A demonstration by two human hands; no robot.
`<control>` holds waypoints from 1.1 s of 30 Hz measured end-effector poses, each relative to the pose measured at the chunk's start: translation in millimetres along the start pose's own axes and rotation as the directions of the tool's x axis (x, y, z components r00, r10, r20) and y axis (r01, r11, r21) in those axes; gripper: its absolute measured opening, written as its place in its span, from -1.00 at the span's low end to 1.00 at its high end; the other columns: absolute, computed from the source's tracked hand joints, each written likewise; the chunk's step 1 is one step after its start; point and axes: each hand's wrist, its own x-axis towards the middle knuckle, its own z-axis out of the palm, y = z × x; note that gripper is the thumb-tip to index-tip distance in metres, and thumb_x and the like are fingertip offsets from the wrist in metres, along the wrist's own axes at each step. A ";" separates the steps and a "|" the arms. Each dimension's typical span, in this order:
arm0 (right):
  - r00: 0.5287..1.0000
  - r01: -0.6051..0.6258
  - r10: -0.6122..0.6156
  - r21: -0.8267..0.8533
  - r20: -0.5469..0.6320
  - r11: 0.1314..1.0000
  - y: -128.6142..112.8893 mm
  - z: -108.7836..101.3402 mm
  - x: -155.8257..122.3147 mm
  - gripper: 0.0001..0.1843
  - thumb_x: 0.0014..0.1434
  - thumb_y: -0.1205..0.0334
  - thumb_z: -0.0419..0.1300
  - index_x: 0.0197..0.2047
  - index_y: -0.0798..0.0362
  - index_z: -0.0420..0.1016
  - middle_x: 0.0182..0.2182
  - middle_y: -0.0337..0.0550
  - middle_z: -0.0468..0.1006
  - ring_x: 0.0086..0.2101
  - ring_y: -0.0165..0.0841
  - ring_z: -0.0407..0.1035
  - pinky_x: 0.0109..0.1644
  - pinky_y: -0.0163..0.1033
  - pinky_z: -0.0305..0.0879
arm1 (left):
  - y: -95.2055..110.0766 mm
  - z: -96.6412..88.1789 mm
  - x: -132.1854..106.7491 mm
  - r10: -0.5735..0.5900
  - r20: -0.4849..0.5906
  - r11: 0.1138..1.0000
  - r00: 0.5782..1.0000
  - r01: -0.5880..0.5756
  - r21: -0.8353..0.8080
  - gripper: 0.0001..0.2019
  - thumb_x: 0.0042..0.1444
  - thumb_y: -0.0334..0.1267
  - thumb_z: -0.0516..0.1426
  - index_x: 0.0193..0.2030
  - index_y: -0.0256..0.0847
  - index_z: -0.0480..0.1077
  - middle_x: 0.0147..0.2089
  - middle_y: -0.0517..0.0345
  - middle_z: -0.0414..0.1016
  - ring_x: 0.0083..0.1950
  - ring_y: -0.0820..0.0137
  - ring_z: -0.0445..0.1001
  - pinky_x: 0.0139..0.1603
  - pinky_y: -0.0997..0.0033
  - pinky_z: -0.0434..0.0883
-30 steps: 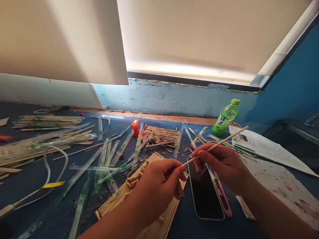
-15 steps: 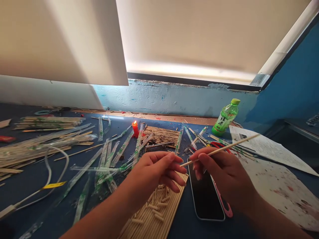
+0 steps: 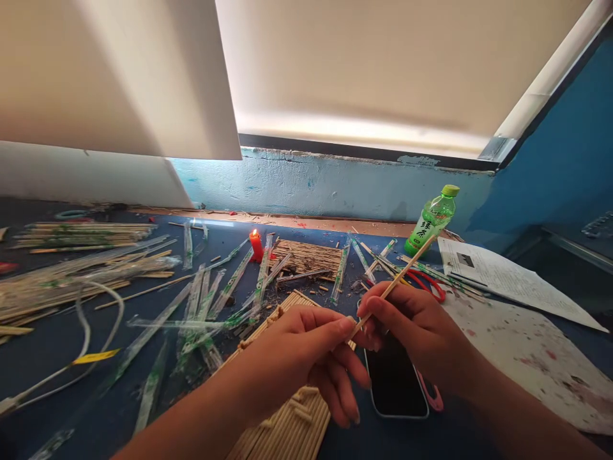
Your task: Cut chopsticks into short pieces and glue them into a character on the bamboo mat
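Bare left hand [image 3: 306, 345], right hand [image 3: 416, 326], forearms [image 3: 201, 421]

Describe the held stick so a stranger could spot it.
Start at the green bottle on the blue table. A bare stick slants from beside it into the right hand, its tip at the left hand. It alone is lifted off the table.

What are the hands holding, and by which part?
A thin wooden stick. The right hand pinches it near its lower end; the left hand pinches the very tip of that end. The upper part is free.
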 end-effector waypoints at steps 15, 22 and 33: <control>0.999 0.030 -0.026 -0.128 0.030 0.991 0.1 -2.5 -1.9 -0.73 0.35 0.03 0.19 -0.22 0.07 0.53 -0.44 -0.24 0.50 -0.43 -0.46 0.41 -0.32 -0.35 0.39 | -6.8 -3.4 3.5 -0.005 -0.037 0.999 0.999 0.007 0.043 -0.75 0.35 -0.21 0.12 -0.24 -0.36 0.50 -0.43 0.05 0.59 -0.52 0.47 0.58 -0.52 0.55 0.55; 0.980 -0.087 -0.071 -0.726 -0.184 0.682 -2.1 -63.6 19.3 -0.56 0.41 -0.07 -0.05 0.03 0.01 0.52 -0.21 -0.04 0.60 -0.24 -0.22 0.48 -0.18 -0.15 0.37 | -4.0 0.8 1.7 0.082 -0.165 0.990 0.983 -0.061 0.124 -0.77 0.28 -0.18 0.18 -0.27 -0.34 0.48 -0.43 0.06 0.58 -0.50 0.43 0.58 -0.48 0.49 0.55; 0.884 -0.464 0.104 -0.881 -0.455 0.094 47.0 -131.6 49.9 -0.48 0.08 0.09 0.27 0.07 0.17 0.48 -0.16 0.19 0.57 -0.16 0.01 0.48 -0.19 -0.13 0.27 | -1.1 2.1 -0.2 0.169 -0.200 0.972 0.965 -0.129 0.196 -0.79 0.33 -0.22 0.11 -0.26 -0.31 0.44 -0.41 0.10 0.58 -0.47 0.44 0.59 -0.42 0.46 0.56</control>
